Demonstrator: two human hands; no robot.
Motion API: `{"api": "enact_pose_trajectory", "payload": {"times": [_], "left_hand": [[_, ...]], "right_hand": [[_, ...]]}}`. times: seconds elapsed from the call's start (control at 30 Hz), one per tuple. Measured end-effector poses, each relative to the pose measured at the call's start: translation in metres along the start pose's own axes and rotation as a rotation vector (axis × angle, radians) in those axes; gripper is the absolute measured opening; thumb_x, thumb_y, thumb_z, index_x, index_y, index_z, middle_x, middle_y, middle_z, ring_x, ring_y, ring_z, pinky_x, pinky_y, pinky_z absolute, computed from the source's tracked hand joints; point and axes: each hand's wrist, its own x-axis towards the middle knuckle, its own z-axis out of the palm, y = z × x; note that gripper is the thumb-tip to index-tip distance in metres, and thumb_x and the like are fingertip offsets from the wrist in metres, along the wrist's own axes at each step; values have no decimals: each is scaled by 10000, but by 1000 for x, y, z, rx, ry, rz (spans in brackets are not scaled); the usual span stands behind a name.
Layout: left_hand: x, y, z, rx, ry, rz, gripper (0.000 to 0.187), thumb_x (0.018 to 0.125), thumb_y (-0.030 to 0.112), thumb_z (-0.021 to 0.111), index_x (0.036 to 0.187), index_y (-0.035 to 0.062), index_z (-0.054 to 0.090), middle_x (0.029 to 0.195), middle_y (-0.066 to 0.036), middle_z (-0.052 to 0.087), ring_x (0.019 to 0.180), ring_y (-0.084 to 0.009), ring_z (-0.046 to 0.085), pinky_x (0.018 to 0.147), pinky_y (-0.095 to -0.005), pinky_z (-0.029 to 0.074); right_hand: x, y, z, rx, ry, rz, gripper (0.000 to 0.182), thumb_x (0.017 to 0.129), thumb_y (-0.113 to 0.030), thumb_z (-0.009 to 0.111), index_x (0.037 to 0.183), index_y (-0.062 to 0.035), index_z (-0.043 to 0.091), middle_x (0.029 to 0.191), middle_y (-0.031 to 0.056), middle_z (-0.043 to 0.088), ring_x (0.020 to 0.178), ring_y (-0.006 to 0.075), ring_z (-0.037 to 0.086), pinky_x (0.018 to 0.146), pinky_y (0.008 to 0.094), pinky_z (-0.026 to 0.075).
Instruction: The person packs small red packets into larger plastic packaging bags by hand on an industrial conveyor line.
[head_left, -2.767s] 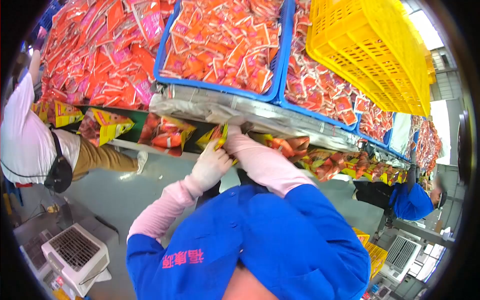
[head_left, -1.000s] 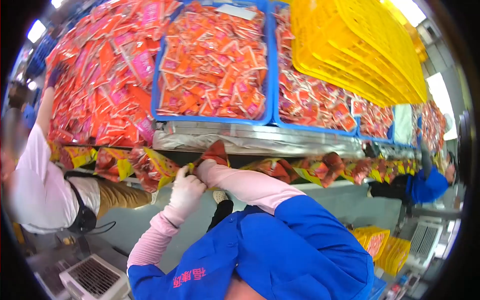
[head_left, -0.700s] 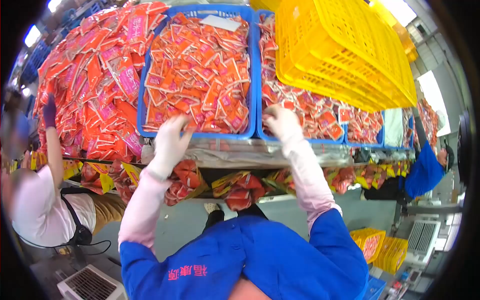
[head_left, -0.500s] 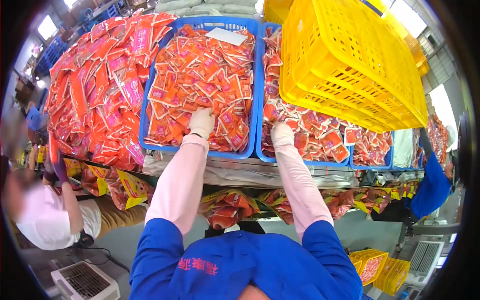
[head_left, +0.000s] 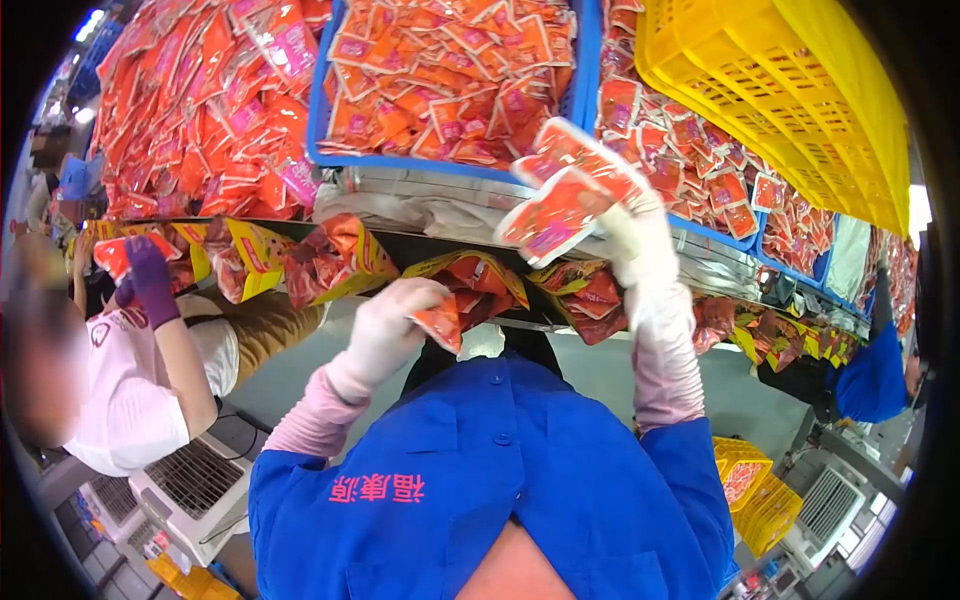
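Observation:
My gloved left hand [head_left: 392,325] is closed on a small orange sachet [head_left: 440,326], in front of my chest. Out to the right, my gloved right hand [head_left: 638,232] grips red and white sachets [head_left: 556,216], fanned out in front of the table edge. Just beyond the hands hangs a row of open yellow bags; one bag [head_left: 470,276] between my hands has red packets inside. Behind it stands a blue crate [head_left: 440,166] full of orange sachets [head_left: 450,90]. Another blue crate [head_left: 715,233] with red and white sachets [head_left: 690,160] is behind my right hand.
Stacked yellow crates [head_left: 800,100] rise over the right-hand sachets. A large heap of red packets [head_left: 210,110] lies at the left. A co-worker in a white shirt [head_left: 130,400] stands close on my left, a purple-gloved hand [head_left: 150,275] holding a red packet. Another person's blue sleeve [head_left: 868,375] shows far right.
Both hands have come back out of the blue crates toward my body, now with sachets in them. The view has tipped downward, and the co-worker's purple-gloved hand has shifted.

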Motion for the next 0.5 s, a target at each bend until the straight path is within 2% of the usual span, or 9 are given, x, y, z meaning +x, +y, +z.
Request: {"api": "enact_pose_trajectory", "payload": {"times": [0.07, 0.1, 0.2, 0.27, 0.3, 0.33, 0.4, 0.47, 0.5], "left_hand": [[-13, -14, 14, 404, -139, 7, 313, 726, 111, 760, 1021, 67, 666, 1092, -139, 681, 1093, -337, 630, 946, -412, 517], [-18, -14, 14, 526, -179, 6, 312, 756, 208, 750, 1029, 69, 691, 1091, -109, 672, 1155, -298, 590, 1065, -464, 437], [-32, -3, -20, 613, -400, 15, 358, 746, 222, 732, 1069, 70, 704, 1138, -99, 674, 1191, -278, 569, 1128, -544, 359], [-56, -35, -19, 674, -382, 43, 296, 744, 211, 696, 1002, 70, 727, 1049, -99, 687, 1133, -272, 604, 1142, -606, 317], [-60, -44, -22, 689, -366, 67, 236, 757, 192, 672, 954, 74, 728, 987, -91, 690, 1088, -258, 625, 1140, -600, 328], [-62, -53, -24, 709, -348, 97, 184, 771, 172, 647, 907, 78, 729, 926, -84, 694, 1042, -243, 646, 1138, -594, 340], [-61, -57, -19, 625, -186, 179, 111, 777, 130, 600, 803, 91, 702, 793, -55, 658, 918, -215, 663, 1111, -582, 382], [-51, -50, -19, 568, -127, 248, 74, 761, 117, 597, 760, 99, 669, 734, -28, 612, 855, -205, 646, 1074, -569, 421], [-50, -53, -14, 579, -112, 265, 57, 748, 121, 601, 733, 106, 654, 704, -23, 580, 821, -208, 631, 1058, -562, 432]], "right_hand": [[-10, 22, 49, 44, -138, 8, 435, 883, -18, 699, 1316, -45, 659, 1204, 90, 709, 1070, 153, 669, 932, 312, 523], [-16, 44, 63, -203, -153, -36, 379, 890, -26, 696, 1267, -54, 680, 1104, 77, 714, 997, 132, 658, 883, 301, 523], [-37, 119, 90, -601, -243, -26, 133, 892, -43, 698, 1023, -62, 699, 817, 58, 628, 773, 128, 592, 730, 300, 501], [-40, 156, 88, -856, -402, -139, 123, 810, 35, 703, 907, -37, 683, 826, 101, 659, 779, 207, 667, 723, 312, 535], [-34, 164, 93, -1087, -586, -446, 75, 793, -21, 686, 832, -48, 628, 792, 132, 626, 772, 291, 672, 691, 367, 545], [-36, 170, 99, -1355, -740, -511, 50, 845, -120, 649, 844, -73, 632, 818, 109, 640, 822, 307, 685, 693, 406, 550], [-24, 186, 129, -1685, -884, -111, 150, 870, -211, 656, 967, -116, 719, 978, 138, 713, 879, 299, 713, 746, 424, 564], [13, 248, 138, -1755, -987, 137, 224, 903, -257, 626, 1060, -145, 739, 1146, 150, 720, 990, 293, 723, 798, 418, 572], [26, 283, 138, -1775, -972, 125, 224, 903, -257, 626, 1060, -145, 739, 1146, 150, 720, 990, 293, 723, 798, 418, 572]]}}
